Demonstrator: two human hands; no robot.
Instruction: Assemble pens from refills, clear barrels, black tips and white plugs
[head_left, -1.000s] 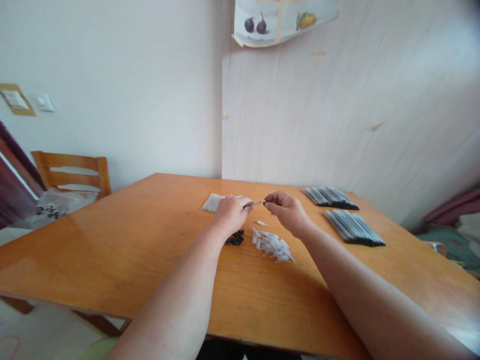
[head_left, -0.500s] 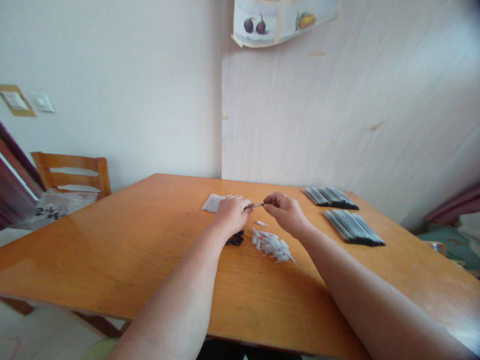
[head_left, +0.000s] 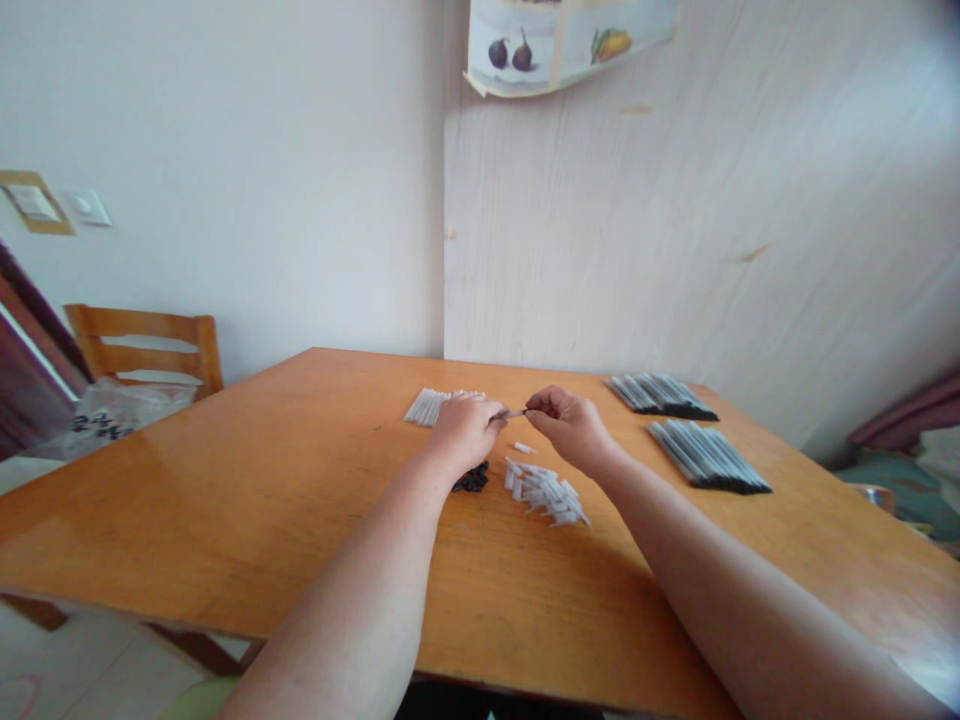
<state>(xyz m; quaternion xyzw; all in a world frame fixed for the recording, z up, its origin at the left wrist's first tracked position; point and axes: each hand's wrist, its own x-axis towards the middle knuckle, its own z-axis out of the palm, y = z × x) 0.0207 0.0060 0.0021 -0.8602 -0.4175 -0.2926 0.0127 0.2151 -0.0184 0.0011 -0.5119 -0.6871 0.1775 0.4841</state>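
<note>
Over the middle of the table, my left hand (head_left: 466, 428) is closed around a thin pale tube (head_left: 516, 413) that points to the right. My right hand (head_left: 568, 422) pinches a small black cap (head_left: 528, 409), which meets the tube's right end; how far it sits on the tube is too small to tell. Below my left wrist lies a heap of small black caps (head_left: 471, 479), partly hidden by the arm. A pile of short white plastic tips (head_left: 547, 492) lies between my forearms, with one loose white tip (head_left: 524, 448) above it.
Behind my left hand is a row of white tubes (head_left: 424, 407). Two flat groups of grey tubes with black ends, a far one (head_left: 656, 390) and a nearer one (head_left: 705, 452), lie at the right. A wooden chair (head_left: 142, 325) with a plastic bag (head_left: 124, 415) stands left of the table.
The gap between the black cap and the tube's end has closed, as my right hand brought the cap slightly left. Since half a second ago both hands are nearly still.
</note>
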